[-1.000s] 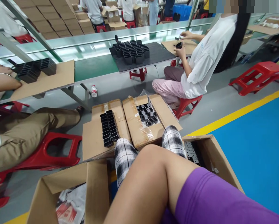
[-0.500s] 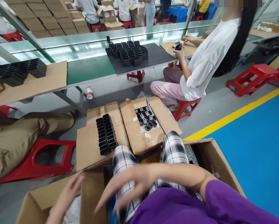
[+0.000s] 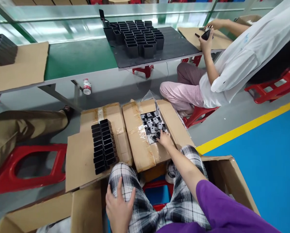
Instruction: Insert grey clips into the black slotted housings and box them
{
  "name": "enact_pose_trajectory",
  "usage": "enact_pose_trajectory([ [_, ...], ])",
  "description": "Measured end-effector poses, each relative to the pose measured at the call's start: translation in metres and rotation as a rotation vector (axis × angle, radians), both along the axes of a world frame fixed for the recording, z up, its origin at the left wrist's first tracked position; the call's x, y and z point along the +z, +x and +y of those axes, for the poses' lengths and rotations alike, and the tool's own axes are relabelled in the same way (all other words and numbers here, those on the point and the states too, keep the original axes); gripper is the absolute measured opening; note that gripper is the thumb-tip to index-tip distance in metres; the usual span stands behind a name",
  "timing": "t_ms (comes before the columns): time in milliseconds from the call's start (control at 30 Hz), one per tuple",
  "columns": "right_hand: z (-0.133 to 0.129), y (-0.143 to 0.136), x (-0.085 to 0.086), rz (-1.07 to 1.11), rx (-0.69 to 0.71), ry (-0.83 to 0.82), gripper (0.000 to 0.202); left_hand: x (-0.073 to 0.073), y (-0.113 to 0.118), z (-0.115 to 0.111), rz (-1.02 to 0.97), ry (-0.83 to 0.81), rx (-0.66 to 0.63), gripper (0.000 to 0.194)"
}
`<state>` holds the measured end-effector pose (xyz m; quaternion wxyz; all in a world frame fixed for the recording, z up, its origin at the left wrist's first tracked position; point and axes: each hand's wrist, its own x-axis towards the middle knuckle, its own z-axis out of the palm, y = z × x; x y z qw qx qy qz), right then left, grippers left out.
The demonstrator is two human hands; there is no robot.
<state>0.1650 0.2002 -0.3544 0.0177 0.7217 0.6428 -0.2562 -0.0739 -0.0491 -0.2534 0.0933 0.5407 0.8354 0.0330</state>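
Note:
My left hand (image 3: 119, 205) rests over my left thigh with its fingers spread and holds nothing. At the open box, my right hand (image 3: 164, 139) has its fingers closed on a small black part (image 3: 156, 136) at the near edge of the pile. Loose small black parts (image 3: 151, 122) lie in the opening of that cardboard box (image 3: 137, 149). To the left, two columns of black rectangular cases (image 3: 103, 145) stand on another cardboard box (image 3: 122, 136).
A workbench (image 3: 79, 61) carries a cluster of black cases (image 3: 140, 37) on a dark mat. A person in a white shirt (image 3: 247, 58) sits at the right. Open cartons (image 3: 86, 207) flank my legs; a red stool (image 3: 11, 168) stands left.
My right hand has moved from above my lap forward to the small black parts. My left hand has moved from the left carton onto my thigh. The view has shifted closer to the bench.

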Motion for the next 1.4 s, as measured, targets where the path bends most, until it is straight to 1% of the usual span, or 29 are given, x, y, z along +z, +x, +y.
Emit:
enact_pose_trajectory([
  [100, -0.002, -0.010, -0.024, -0.033, 0.006, 0.004, 0.067, -0.007, -0.008, -0.003, 0.007, -0.013, -0.003, 0.069],
  [167, -0.005, -0.012, -0.033, -0.032, 0.029, 0.013, 0.068, -0.010, -0.007, -0.003, 0.015, -0.012, -0.013, 0.070],
  [233, -0.008, -0.013, -0.035, -0.026, 0.055, 0.020, 0.067, -0.011, -0.007, -0.003, 0.013, -0.017, -0.006, 0.071],
  [367, -0.001, -0.008, -0.030, -0.027, 0.051, 0.054, 0.058, -0.011, -0.008, -0.003, -0.010, -0.048, 0.029, 0.071],
  [433, 0.010, -0.002, -0.026, -0.045, 0.011, 0.085, 0.053, -0.012, -0.009, -0.004, -0.017, -0.057, 0.039, 0.071],
  [533, 0.033, 0.005, -0.022, -0.079, -0.039, 0.101, 0.052, -0.013, -0.010, -0.006, -0.037, -0.057, 0.046, 0.070],
  [633, 0.053, 0.005, -0.021, -0.067, 0.022, 0.092, 0.054, -0.013, -0.010, -0.007, -0.059, -0.043, 0.034, 0.070],
  [700, 0.061, 0.002, -0.021, -0.050, 0.082, 0.087, 0.049, -0.013, -0.010, -0.007, -0.065, -0.040, 0.029, 0.070],
  [800, 0.064, -0.005, -0.020, -0.041, 0.132, 0.094, 0.034, -0.013, -0.010, -0.007, -0.075, -0.036, 0.035, 0.070],
  [833, 0.063, -0.007, -0.021, -0.040, 0.143, 0.099, 0.033, -0.013, -0.009, -0.007, -0.078, -0.032, 0.041, 0.069],
  [867, 0.062, -0.009, -0.021, -0.039, 0.154, 0.102, 0.035, -0.013, -0.009, -0.007, -0.079, -0.027, 0.046, 0.068],
  [1000, 0.058, -0.016, -0.024, -0.044, 0.192, 0.088, 0.053, -0.009, -0.004, -0.006, -0.069, -0.023, 0.075, 0.066],
  [1067, 0.058, -0.020, -0.024, -0.058, 0.199, 0.080, 0.057, -0.006, -0.002, -0.005, -0.052, -0.014, 0.081, 0.066],
  [1233, 0.060, -0.027, -0.021, -0.082, 0.235, 0.059, 0.052, -0.006, -0.002, -0.005, -0.024, -0.013, 0.031, 0.066],
  [1400, 0.064, -0.031, -0.018, -0.071, 0.289, 0.014, 0.048, -0.008, -0.004, -0.004, -0.045, -0.043, 0.049, 0.066],
])
